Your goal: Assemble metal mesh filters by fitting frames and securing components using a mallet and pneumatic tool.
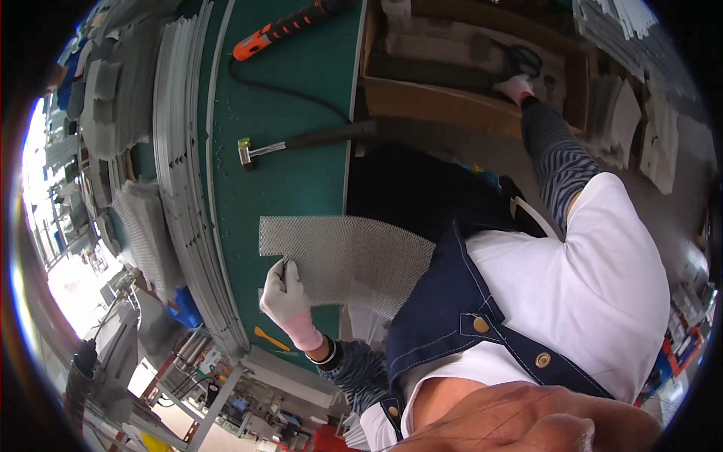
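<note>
A sheet of silvery metal mesh point(346, 256) with a notch cut in one edge reaches from the green tabletop to my body. My left hand point(286, 294), in a white glove with a pink cuff, pinches it beside the notch. Over in an open cardboard box point(467, 102), my gloved right hand point(518, 88) is right by the dark loop handles of a pair of scissors point(525, 60). Blur hides its fingers, so I cannot tell whether it grips them. On the table lie a hammer point(301, 141) with a dark handle and an orange-and-black corded tool point(279, 34).
Long pale metal strips point(181, 166) run along the table's far edge, with stacks of grey mesh point(113, 98) beyond them. A small yellow tool point(271, 339) rests near my left wrist. The green table point(301, 188) carries small metal scraps. More sheets point(621, 124) stand beside the box.
</note>
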`<act>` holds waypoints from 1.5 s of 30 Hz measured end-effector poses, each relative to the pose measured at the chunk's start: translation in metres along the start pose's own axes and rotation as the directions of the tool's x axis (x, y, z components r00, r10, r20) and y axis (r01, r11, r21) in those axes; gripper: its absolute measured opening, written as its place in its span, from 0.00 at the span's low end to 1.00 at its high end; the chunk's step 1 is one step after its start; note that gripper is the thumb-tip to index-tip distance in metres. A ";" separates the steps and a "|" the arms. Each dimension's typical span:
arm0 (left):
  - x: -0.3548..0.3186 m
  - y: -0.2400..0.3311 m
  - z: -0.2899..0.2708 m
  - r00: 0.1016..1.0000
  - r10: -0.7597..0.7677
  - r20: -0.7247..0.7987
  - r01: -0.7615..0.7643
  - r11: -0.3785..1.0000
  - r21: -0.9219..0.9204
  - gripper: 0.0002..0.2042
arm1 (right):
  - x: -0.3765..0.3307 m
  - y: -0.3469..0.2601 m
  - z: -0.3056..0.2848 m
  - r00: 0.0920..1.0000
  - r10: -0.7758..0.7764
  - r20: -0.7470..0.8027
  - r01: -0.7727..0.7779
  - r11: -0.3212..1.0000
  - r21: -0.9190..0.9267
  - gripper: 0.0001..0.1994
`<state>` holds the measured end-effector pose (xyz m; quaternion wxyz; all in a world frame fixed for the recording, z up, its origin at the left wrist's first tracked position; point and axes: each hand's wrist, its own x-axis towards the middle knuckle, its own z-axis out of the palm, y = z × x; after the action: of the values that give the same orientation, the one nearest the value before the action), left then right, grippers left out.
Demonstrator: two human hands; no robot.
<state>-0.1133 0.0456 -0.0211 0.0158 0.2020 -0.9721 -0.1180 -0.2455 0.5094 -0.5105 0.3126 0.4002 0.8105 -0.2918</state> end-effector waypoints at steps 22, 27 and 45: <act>0.029 -0.030 0.023 0.970 0.243 -0.007 -0.238 0.944 -0.227 0.08 | -0.266 -0.090 -0.222 0.624 -0.781 -0.026 0.708 0.552 0.440 0.39; 0.021 -0.047 0.025 0.980 0.198 -0.019 -0.196 0.949 -0.246 0.09 | -0.388 -0.295 -0.172 0.090 -0.993 0.075 0.989 0.080 -0.121 0.35; 0.024 -0.083 0.050 0.967 0.239 -0.087 -0.252 0.949 -0.191 0.10 | -0.387 -0.456 -0.050 -0.116 -0.985 0.128 0.718 -0.173 -0.675 0.15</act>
<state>-0.1072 -0.0270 -0.0893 0.0811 0.0805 -0.9718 -0.2062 -0.4511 0.1331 -0.0908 -0.0936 -0.3573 0.9266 -0.0711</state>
